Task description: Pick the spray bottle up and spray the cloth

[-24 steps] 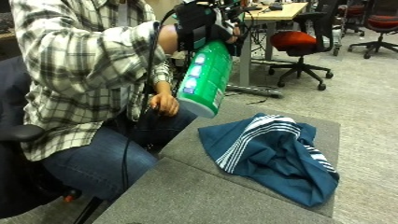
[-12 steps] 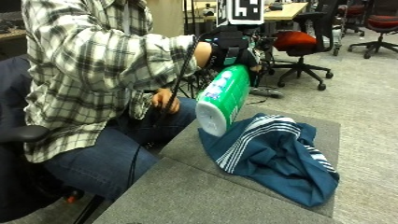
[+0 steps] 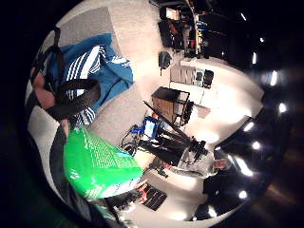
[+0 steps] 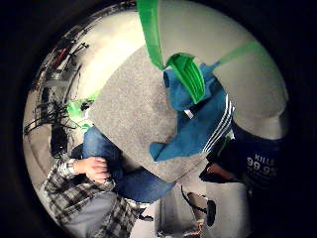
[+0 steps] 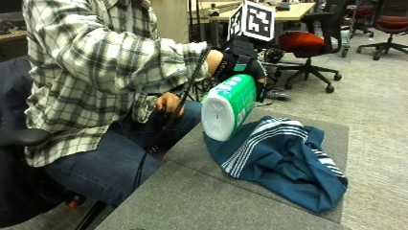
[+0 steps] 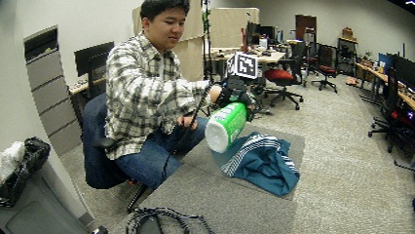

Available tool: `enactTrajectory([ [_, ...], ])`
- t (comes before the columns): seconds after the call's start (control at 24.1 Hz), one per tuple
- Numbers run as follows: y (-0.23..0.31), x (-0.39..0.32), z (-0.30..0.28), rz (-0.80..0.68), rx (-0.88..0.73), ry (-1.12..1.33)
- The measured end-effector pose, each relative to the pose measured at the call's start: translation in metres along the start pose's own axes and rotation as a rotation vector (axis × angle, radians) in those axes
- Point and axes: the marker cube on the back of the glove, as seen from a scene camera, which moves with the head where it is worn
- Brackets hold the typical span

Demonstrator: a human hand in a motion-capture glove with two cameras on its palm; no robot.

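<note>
Done: the spray bottle (image 5: 228, 106) is off the table and tilted, nozzle end towards the cloth (image 5: 284, 160).
Left: no mist shows; by my reading the spraying remains.
Right hand (image 5: 241, 66): fingers curled round the bottle's neck.
Cloth: bunched on the grey table (image 5: 191, 201), at about 4 o'clock from the bottle.
Bare hand (image 5: 169, 102): in the lap, well apart.
</note>
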Motion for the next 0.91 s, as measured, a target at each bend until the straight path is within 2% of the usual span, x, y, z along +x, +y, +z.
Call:
enactTrajectory([
  [0.46,-0.003,-0.016,0.005,-0.048,-0.023,0.045],
  [0.75,-0.002,-0.003,-0.006,-0.031,0.062,-0.022],
  [0.91,0.007,0.013,-0.021,0.029,0.195,-0.164],
])
